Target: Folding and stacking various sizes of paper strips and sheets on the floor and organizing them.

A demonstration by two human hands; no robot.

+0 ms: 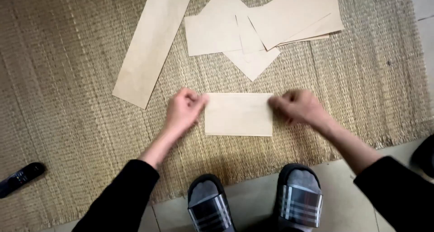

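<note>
Lying between both hands, the tan paper sheet (238, 114) is pinched by the left hand (182, 111) at nine o'clock and the right hand (298, 106) at three o'clock.

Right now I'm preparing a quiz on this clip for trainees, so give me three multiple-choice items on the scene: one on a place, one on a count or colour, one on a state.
1. Where does the folded tan paper sheet lie?
A. on the woven straw mat
B. on a wooden table
C. on someone's lap

2. How many hands touch that sheet?
A. none
B. one
C. two

3. How does the long paper strip lie?
A. rolled up
B. flat and untouched
C. crumpled

Answers:
1 A, the mat's weave shows all round the sheet.
2 C, the left hand pinches its left edge and the right hand its right edge.
3 B, it lies flat on the mat, apart from both hands.
</note>
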